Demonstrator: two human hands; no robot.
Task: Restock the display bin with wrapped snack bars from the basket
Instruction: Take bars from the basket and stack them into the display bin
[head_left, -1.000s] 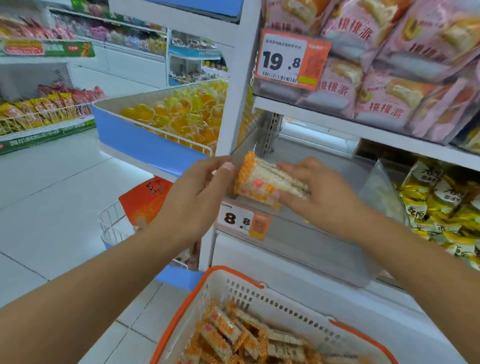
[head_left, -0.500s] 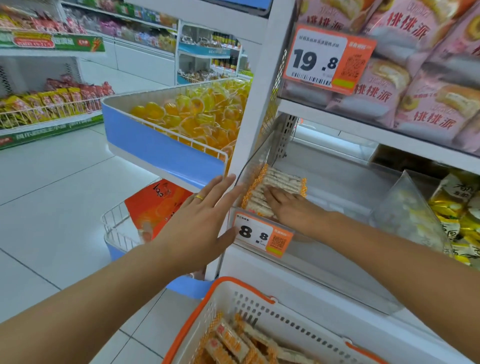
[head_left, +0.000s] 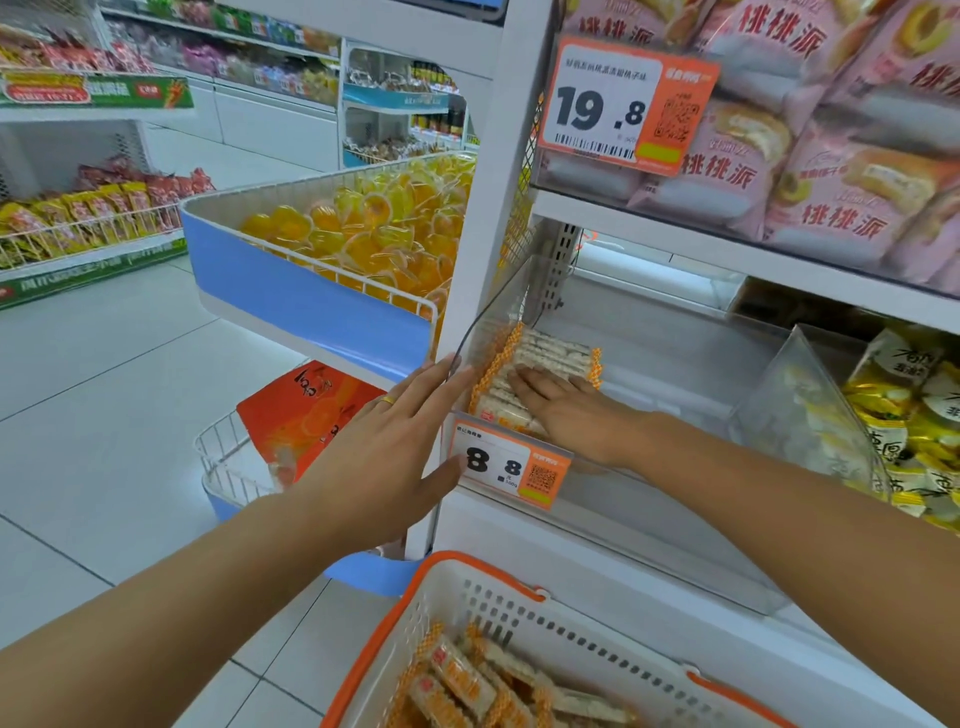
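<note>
My right hand (head_left: 566, 410) lies flat, fingers straight, on the snack bars (head_left: 540, 358) at the left end of the clear display bin (head_left: 675, 499); my left hand (head_left: 384, 452) hovers spread beside it. More bars fill the near basket (head_left: 519, 613), white tiled aisle (head_left: 104, 405) left

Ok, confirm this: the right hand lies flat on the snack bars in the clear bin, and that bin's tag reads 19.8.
Not quite. In the head view the right hand does lie flat on the snack bars in the clear bin, but that bin's price tag reads 8.8.
</note>
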